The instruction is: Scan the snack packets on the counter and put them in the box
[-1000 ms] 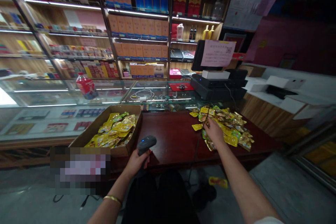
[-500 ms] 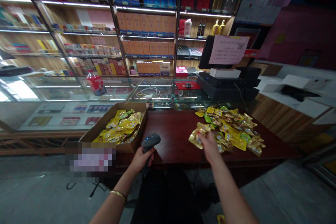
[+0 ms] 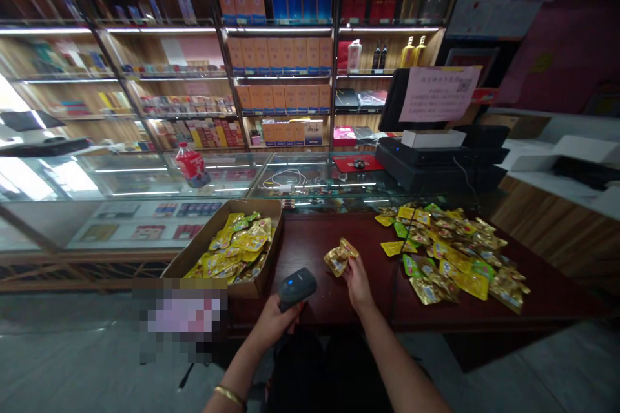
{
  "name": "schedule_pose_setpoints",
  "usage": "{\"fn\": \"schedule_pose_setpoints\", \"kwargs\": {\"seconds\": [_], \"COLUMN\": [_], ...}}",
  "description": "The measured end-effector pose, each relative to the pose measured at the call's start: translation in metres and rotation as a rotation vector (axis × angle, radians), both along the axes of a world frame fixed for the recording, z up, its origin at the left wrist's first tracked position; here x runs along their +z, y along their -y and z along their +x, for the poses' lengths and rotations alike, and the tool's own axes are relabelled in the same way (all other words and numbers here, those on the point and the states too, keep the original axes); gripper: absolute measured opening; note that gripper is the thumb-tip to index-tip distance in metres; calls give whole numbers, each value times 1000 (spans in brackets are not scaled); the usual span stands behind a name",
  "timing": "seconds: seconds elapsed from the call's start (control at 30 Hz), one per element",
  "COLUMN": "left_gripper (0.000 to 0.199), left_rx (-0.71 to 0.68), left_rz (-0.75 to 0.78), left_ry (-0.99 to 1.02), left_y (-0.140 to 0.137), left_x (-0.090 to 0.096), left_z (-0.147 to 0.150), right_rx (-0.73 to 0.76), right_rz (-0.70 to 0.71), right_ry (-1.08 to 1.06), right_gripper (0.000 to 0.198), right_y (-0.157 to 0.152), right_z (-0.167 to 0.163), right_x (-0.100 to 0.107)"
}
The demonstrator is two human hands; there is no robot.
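My left hand (image 3: 277, 322) is wrapped round the handle of a dark barcode scanner (image 3: 297, 288), whose head points up and to the right over the table's front edge. In my right hand (image 3: 357, 281) a gold foil snack packet (image 3: 340, 257) is pinched, a little to the right of the scanner and apart from it. A loose pile of gold, yellow and green packets (image 3: 450, 251) lies on the table to the right. At the left stands an open cardboard box (image 3: 275, 251) with many similar packets inside.
The dark red wooden table (image 3: 310, 232) meets a glass display counter (image 3: 232, 174). On the counter are a red bottle (image 3: 191, 164), a white cable (image 3: 285, 179), a mouse (image 3: 359, 164) and a monitor with a pink paper (image 3: 438, 93). Stocked shelves (image 3: 281, 77) line the wall.
My right hand has carried the gold packet leftward from the pile toward the scanner. The scanner has been raised slightly and turned. The whole view has shifted a little.
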State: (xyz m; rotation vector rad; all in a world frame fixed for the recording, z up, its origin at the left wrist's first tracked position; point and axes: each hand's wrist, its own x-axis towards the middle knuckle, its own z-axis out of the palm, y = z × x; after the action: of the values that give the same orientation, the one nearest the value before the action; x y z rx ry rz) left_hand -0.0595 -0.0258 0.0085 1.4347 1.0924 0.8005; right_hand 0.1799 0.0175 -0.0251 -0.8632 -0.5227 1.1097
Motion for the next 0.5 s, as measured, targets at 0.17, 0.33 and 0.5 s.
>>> {"fn": "schedule_pose_setpoints", "kwargs": {"seconds": [0.17, 0.33, 0.5], "left_gripper": [68, 68, 65], "left_rx": [-26, -27, 1], "left_rz": [3, -13, -65], "left_ry": [-13, -19, -17], "left_y": [0, -1, -3], "left_x": [3, 9, 11], "left_z": [0, 3, 9], "right_rx": [29, 51, 31], "right_rz": [-38, -35, -7], "right_ry": [40, 51, 82], "right_gripper": [54, 54, 51], "right_y": [-3, -3, -2], "right_z": [-4, -5, -3], "right_x": [-3, -3, -5]}}
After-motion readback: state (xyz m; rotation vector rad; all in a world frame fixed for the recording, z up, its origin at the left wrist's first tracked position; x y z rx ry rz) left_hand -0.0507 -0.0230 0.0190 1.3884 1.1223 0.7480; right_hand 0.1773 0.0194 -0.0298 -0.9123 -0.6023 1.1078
